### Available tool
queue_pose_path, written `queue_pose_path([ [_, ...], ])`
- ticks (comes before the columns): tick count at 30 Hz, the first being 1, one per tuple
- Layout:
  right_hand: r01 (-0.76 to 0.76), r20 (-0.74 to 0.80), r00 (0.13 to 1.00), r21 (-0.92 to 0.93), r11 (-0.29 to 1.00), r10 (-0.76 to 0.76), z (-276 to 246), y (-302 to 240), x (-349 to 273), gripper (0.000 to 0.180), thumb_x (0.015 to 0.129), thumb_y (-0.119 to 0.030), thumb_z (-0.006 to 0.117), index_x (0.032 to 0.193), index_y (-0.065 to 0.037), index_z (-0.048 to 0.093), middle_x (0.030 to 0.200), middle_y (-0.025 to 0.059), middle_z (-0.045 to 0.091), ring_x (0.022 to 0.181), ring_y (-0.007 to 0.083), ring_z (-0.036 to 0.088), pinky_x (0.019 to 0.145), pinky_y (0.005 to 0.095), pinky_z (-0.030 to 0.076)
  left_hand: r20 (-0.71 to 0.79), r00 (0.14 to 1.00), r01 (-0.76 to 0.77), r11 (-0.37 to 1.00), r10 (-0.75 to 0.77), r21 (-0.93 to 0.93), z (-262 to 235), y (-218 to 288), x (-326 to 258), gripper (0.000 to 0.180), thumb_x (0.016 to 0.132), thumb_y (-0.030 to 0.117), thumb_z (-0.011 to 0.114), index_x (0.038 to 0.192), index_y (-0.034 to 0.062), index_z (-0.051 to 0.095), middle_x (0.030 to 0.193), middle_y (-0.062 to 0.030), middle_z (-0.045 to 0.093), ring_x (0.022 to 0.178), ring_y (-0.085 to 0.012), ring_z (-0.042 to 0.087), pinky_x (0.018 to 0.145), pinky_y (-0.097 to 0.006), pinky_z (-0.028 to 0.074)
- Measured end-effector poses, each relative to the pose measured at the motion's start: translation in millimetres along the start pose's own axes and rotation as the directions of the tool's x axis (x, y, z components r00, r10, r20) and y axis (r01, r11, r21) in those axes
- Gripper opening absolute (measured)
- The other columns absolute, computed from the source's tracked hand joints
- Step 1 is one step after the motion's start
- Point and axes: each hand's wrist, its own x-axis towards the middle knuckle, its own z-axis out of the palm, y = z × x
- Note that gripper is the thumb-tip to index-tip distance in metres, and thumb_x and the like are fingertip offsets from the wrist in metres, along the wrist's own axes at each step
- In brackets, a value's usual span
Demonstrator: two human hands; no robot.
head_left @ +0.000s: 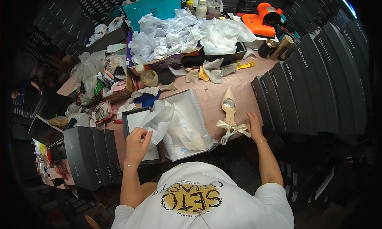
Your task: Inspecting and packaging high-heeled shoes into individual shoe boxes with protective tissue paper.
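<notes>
Left of centre in the frame, pinching a loose sheet of white tissue paper (158, 121) in the left hand (138, 140), with thumb and fingertips closed together on its lower left part, above a shallow dark-rimmed tray (135, 118). Right of centre, holding nothing in the right hand (254, 127), with fingers loosely spread and partly bent; just beside the cream bow (234, 128), too near to tell of any contact.

See, on the pink table (211, 101) right of centre, 1 cream pointed-toe shoe (229, 114), lying with toe toward the top of the frame and with the bow and a pearl-like bead strand (225, 138) at the lower end. See also, at centre, a lined box (190, 101) with crumpled white tissue (185, 131) inside; cannot tell of anything beneath that heap.

Judging by the pinch, probably at the step of handling loose paper over the open packaging, with the shoe lying apart, unwrapped. For a next move with the sheet, probably calls for a light pinch and a slow spread, without tearing or snagging on the crumpled heap; for any lift of the shoe, calls for gathering bow and beads with care.
</notes>
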Motion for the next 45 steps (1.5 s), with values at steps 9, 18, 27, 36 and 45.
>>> queue_pose_path([
  [9, 0.257, -0.154, 0.937, -0.306, 0.917, -0.314, -10, -135, -26, 0.070, 0.064, -0.008, 0.074, 0.129, -0.011, 0.047, 0.135, 0.0203, 0.038, 0.124, 0.0361, 0.039, 0.103, 0.0483, 0.029, 0.012, 0.994, -0.103, 0.994, 0.104, -0.041, 0, 9, 26, 0.016, 0.081, 0.011, 0.066, 0.077, -0.0029, 0.059, 0.071, -0.0117, 0.056, 0.060, -0.0216, 0.055, 0.057, -0.030, 0.043],
  [18, -0.217, -0.261, 0.890, 0.476, 0.852, 0.373, -29, -103, 23, 0.076, 0.079, -0.031, 0.071, 0.138, 0.000, 0.034, 0.132, 0.0246, 0.042, 0.115, 0.0342, 0.049, 0.094, 0.0412, 0.041, 0.039, 0.997, -0.068, 0.994, 0.071, -0.083, 10, 7, 20, 0.014, 0.079, 0.009, 0.066, 0.078, -0.0022, 0.058, 0.073, -0.0102, 0.056, 0.059, -0.0187, 0.053, 0.056, -0.029, 0.043],
  [27, -0.116, 0.097, 0.991, 0.302, 0.946, 0.091, 10, -115, 14, 0.069, 0.066, -0.031, 0.079, 0.122, 0.000, 0.053, 0.121, 0.0232, 0.054, 0.111, 0.0340, 0.055, 0.092, 0.0383, 0.044, -0.149, 0.984, -0.087, 0.993, 0.097, 0.076, -31, 0, 31, 0.018, 0.078, -0.004, 0.056, 0.095, -0.0007, 0.061, 0.082, -0.0113, 0.057, 0.068, -0.0214, 0.056, 0.062, -0.029, 0.044],
  [36, -0.227, 0.204, 0.964, 0.966, 0.127, 0.169, -61, -151, -33, 0.066, 0.083, -0.017, 0.062, 0.138, 0.003, 0.032, 0.112, 0.0159, 0.057, 0.089, 0.0243, 0.063, 0.066, 0.0339, 0.055, 0.114, 0.965, -0.229, 0.971, 0.235, -0.064, 5, 26, 64, 0.035, 0.073, -0.001, 0.052, 0.108, -0.0028, 0.056, 0.092, -0.0191, 0.051, 0.082, -0.0369, 0.055, 0.074, -0.041, 0.045],
  [45, -0.352, 0.327, 0.914, 0.933, -0.068, -0.241, -100, -228, -85, 0.066, 0.080, -0.040, 0.063, 0.117, 0.014, 0.052, 0.108, 0.0286, 0.060, 0.096, 0.0348, 0.064, 0.085, 0.0500, 0.051, 0.212, 0.920, -0.301, 0.940, 0.331, -0.160, 43, 30, 54, 0.052, 0.072, -0.002, 0.052, 0.124, -0.0010, 0.047, 0.123, -0.0214, 0.046, 0.097, -0.0349, 0.057, 0.082, -0.037, 0.047],
])
